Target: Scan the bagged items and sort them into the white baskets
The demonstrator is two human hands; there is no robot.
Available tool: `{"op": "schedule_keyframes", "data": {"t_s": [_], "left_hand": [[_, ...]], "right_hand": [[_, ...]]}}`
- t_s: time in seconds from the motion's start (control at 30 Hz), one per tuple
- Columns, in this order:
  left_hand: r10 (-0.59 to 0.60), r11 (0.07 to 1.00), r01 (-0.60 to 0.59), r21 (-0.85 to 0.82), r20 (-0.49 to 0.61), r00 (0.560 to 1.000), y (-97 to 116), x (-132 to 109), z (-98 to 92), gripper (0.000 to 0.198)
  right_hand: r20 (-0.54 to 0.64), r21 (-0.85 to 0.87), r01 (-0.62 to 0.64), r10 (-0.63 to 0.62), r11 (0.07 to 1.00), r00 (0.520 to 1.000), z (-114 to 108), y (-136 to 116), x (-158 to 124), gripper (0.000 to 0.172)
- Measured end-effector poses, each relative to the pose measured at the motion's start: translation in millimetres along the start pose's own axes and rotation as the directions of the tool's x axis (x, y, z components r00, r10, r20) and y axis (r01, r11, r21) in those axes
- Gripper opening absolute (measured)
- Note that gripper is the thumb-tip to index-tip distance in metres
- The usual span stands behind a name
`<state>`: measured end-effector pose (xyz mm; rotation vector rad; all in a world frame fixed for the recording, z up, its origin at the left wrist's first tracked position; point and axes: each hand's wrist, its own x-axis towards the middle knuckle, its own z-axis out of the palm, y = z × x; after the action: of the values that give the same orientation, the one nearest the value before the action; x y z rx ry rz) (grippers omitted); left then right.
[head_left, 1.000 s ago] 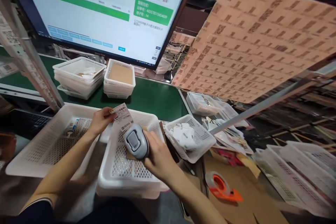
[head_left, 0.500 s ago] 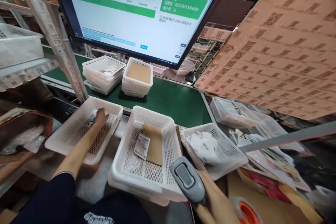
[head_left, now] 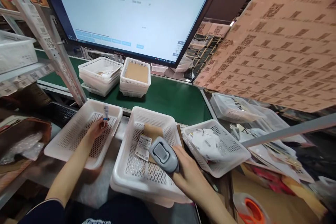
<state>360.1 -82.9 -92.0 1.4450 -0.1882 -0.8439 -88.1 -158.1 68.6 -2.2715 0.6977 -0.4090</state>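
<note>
My left hand (head_left: 97,128) is closed on a small tube-like item (head_left: 105,112) with a blue end, held upright over the left white basket (head_left: 57,143). Wrapped in my right hand (head_left: 183,164) is a grey handheld scanner (head_left: 164,154), above the middle white basket (head_left: 170,120). Inside that basket lie a brown cardboard piece (head_left: 152,130) and a white printed label (head_left: 143,147), partly covered by the scanner. The right basket (head_left: 231,147) holds white packages (head_left: 206,142).
A large monitor (head_left: 126,10) stands behind the green belt (head_left: 178,96), where stacked baskets (head_left: 101,77) sit. A slanted metal bar (head_left: 286,133) crosses the right side. Orange-cored tape (head_left: 252,210) lies at the lower right, and a bubble-wrap box (head_left: 22,143) at far left.
My left hand has lifted the small item from the left basket's bottom. My right hand has moved left and up with the scanner, over the middle basket. The green boxes on the monitor are gone.
</note>
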Motion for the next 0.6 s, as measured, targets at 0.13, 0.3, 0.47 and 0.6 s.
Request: {"op": "schedule_keyframes", "data": {"t_s": [0.13, 0.3, 0.47, 0.6], "left_hand": [[-0.005, 0.970, 0.083, -0.228, 0.321, 0.947, -4, -49, 25.9, 0.025], [0.028, 0.974, 0.109, -0.198, 0.583, 0.812, -5, -94, 52.7, 0.051], [0.106, 0.990, -0.144, 0.009, 0.632, 0.768, 2, -116, 62.7, 0.059], [0.207, 0.779, -0.547, 0.307, 0.697, 0.686, 17, -147, 68.1, 0.056]], "right_hand": [[-0.033, 0.054, 0.075, -0.073, 0.996, 0.997, 11, -12, 36, 0.032], [-0.098, 0.113, 0.133, -0.122, 0.985, 0.988, 18, -16, 59, 0.041], [-0.143, 0.156, 0.175, -0.153, 0.972, 0.978, 9, -11, 39, 0.049], [-0.156, 0.152, 0.160, -0.136, 0.975, 0.978, -1, 8, 3, 0.042]]}}
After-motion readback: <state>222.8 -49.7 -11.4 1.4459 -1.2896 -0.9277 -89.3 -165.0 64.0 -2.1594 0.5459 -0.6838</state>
